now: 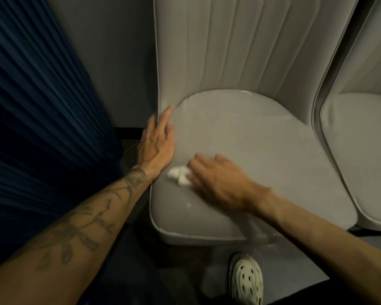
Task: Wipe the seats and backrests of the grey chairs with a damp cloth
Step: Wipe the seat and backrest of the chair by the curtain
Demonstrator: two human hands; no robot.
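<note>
Head view, seat: the grey chair seat (262,150) fills the middle of the frame, and every place below is given from it.
Backrest: the ribbed grey backrest (240,45) rises from the seat's far edge.
White cloth: a bunched white cloth (179,173) lies on the seat's near left part, close to the left edge and partly under the right hand.
Right hand: the right hand (216,179) lies over the seat's near left part. It is blurred, with its fingers bent down over the cloth and holding it against the seat.
Left hand: the left hand (157,143) lies flat along the seat's left edge. Its fingers are straight and together, the tips reaching the corner where the backrest starts.
Second chair: another grey chair (361,139) stands just beside the seat's right edge.
Curtain: a pleated blue curtain (31,95) hangs well to the left of the seat.
Shoe: a pale perforated shoe (246,278) is on the dark floor below the seat's near edge.
</note>
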